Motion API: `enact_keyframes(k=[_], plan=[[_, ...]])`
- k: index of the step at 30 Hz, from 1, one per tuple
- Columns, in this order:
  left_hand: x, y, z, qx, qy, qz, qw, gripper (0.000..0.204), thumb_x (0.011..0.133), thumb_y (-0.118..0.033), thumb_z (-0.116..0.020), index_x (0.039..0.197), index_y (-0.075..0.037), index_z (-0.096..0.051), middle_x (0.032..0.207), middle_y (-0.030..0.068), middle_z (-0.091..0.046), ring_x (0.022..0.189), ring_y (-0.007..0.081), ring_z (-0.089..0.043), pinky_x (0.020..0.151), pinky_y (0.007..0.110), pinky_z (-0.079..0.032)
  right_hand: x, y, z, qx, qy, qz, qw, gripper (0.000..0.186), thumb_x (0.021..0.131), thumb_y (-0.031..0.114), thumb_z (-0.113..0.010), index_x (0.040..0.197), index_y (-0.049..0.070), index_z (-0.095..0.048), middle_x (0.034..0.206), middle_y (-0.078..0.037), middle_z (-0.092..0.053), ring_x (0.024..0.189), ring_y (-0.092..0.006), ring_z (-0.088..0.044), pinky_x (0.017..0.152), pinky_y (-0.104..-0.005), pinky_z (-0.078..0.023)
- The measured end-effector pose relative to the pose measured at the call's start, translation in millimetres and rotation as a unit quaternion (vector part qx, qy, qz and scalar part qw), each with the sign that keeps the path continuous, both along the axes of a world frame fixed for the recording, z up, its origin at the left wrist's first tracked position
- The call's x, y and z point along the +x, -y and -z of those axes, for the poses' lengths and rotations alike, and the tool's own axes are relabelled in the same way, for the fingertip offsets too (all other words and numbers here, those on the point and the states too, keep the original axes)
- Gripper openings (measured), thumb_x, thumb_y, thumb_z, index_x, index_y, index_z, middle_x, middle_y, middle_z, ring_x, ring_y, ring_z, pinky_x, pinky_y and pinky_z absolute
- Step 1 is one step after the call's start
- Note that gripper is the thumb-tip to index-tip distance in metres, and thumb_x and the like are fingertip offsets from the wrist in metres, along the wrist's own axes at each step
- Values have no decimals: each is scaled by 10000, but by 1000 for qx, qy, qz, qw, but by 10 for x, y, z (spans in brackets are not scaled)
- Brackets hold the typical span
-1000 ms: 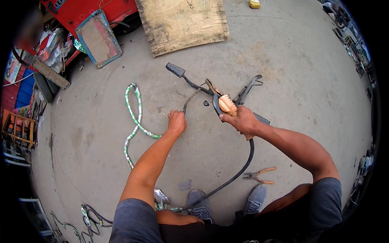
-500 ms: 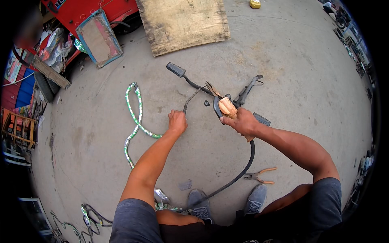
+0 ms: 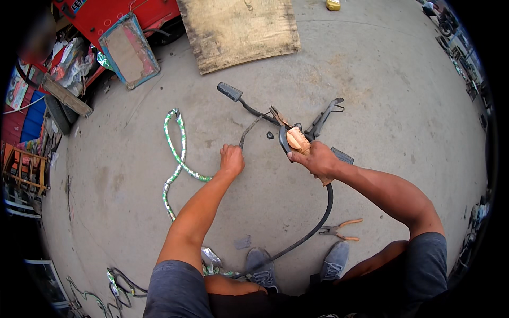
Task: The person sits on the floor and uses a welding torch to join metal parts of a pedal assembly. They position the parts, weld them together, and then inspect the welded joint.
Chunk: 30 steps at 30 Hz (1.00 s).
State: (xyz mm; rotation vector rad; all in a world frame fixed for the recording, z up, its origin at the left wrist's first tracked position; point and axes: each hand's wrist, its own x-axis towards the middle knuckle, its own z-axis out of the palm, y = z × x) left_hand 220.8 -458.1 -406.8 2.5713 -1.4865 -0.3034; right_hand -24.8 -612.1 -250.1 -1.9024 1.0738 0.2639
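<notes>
My left hand is closed round the lower end of a thin, bent, dark welding rod. The rod's upper end comes close to the copper jaws of a tan welding electrode holder. My right hand grips this holder, and a black cable runs from it down past my feet. Just behind and under the holder lies a black motorcycle footrest bar, with a ribbed rubber peg at its far left end and a side stand sticking up at right. Whether the rod touches the jaws I cannot tell.
Orange-handled pliers lie by my right shoe. A cable wrapped in green and silver foil loops on the concrete at left. Beyond are a wooden board, a blue-edged panel and a red vehicle.
</notes>
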Motion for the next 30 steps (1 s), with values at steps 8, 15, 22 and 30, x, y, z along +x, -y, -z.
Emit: enact_keyframes(k=[8,15,22,30], plan=[[10,3,9,3,0,-4,1000,175,795,-120,-699,920,2,-682,1004,178,-647,1062,336,-530,928,459,-401,16,8,-14,-5,-1,-11,1000,646,809,606,-676,736,-30,-594,604,-132,-613,534,-224,-640,520,-363,-526],[3,-5,24,-11,3,2,1000,163,791,-108,-694,907,5,-679,997,183,-644,1050,342,-530,922,465,-404,0,-23,-24,-4,-6,-5,1000,669,797,614,-684,737,-46,-596,619,-144,-623,536,-236,-644,540,-360,-533],[19,2,43,-13,-7,2,1000,187,780,-125,-702,904,9,-659,1010,197,-634,1052,360,-524,919,480,-406,23,-10,-82,17,-44,-22,999,684,791,625,-685,736,-51,-593,658,-170,-637,585,-243,-659,560,-365,-542],[21,1,68,-25,-4,2,1000,141,769,-84,-681,873,11,-672,984,188,-639,1040,351,-526,917,468,-403,21,12,-74,10,-9,-9,1000,668,805,610,-681,743,-50,-593,631,-154,-625,549,-228,-647,537,-359,-535]])
